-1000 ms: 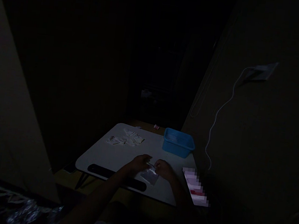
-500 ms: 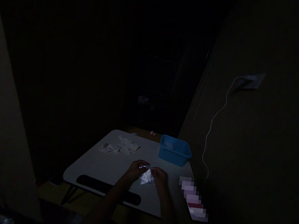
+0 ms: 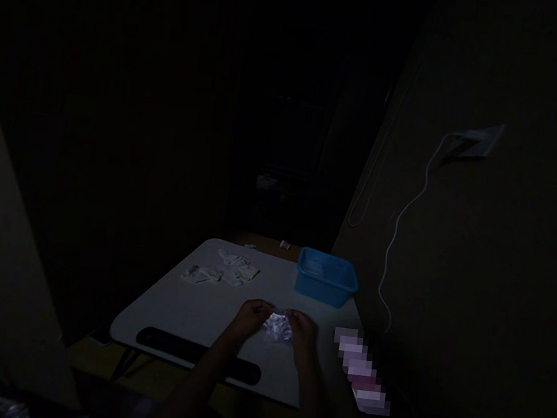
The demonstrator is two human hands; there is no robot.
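Near the front right of a white folding table (image 3: 181, 305), a clear, shiny plastic bag (image 3: 279, 328) is stretched between my two hands. My left hand (image 3: 252, 316) pinches its upper left edge. On the other side, my right hand (image 3: 301, 327) grips its upper right edge. The bag hangs just above the tabletop; the dim light hides what it may contain. Crumpled whitish gloves or cloths (image 3: 241, 267) lie farther back on the left of the table.
A blue plastic basin (image 3: 322, 291) holding something clear stands at the table's back right. A phone-like blurred object (image 3: 363, 373) lies right of the table. A white cable (image 3: 392, 239) hangs from a wall socket. Behind the table lies a small pinkish item (image 3: 285, 245).
My hands have drawn slightly apart, spreading the bag's upper edge. The camera view has shifted a little.
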